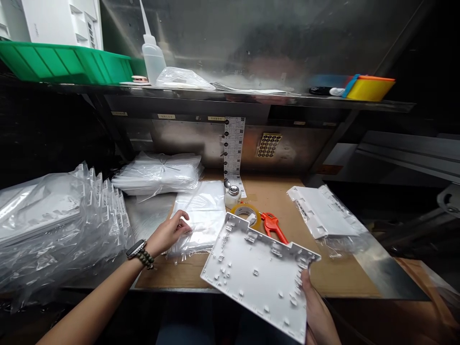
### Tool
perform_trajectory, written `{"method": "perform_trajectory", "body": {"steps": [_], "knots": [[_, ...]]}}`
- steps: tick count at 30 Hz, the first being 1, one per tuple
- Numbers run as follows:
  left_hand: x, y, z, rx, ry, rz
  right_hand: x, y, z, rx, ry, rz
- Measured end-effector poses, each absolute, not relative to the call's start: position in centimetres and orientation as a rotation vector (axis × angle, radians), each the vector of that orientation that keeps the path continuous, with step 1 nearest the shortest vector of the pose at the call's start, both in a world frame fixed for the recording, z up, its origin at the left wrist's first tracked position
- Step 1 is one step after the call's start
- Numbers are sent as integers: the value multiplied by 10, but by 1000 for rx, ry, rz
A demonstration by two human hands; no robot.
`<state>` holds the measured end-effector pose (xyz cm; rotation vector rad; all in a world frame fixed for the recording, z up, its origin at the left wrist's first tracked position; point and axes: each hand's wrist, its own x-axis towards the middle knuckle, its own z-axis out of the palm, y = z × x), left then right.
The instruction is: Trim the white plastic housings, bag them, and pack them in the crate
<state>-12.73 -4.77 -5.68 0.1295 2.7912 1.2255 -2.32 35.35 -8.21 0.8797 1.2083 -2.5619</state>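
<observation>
A white plastic panel (pixel 260 278), its inner side with clips and posts facing up, is tilted over the front edge of the bench. My right hand (pixel 316 306) grips its right edge, thumb on top. My left hand (pixel 177 229), with a watch and bead bracelet at the wrist, is at a flat stack of clear plastic bags (pixel 204 206). Its fingers are curled together at the stack's surface; whether a bag is pinched between them is too small to tell. Behind the panel lie a tape roll (pixel 246 212) and a red-handled tool (pixel 275 227).
Bagged white panels (pixel 53 211) are piled at the left. Behind are a tied bundle of bags (pixel 161 172) and a small metal-topped bottle (pixel 233 195). A bagged part (pixel 323 211) lies right. The shelf (pixel 251 98) above holds a green bin (pixel 68 62) and a squeeze bottle (pixel 153 60).
</observation>
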Motion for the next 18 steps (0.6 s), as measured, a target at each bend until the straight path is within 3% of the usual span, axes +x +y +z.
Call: {"method": "perform_trajectory", "body": {"steps": [6, 13, 18], "knots": [[-125, -40, -60, 169, 2617, 1461, -23, 333, -81, 711, 1205, -2470], [-136, -15, -77, 331, 2325, 1690, -61, 222, -65, 113, 1087, -2308], [-153, -31, -92, 438, 2368, 1726, -82, 204, -64, 97, 1068, -2330]]}}
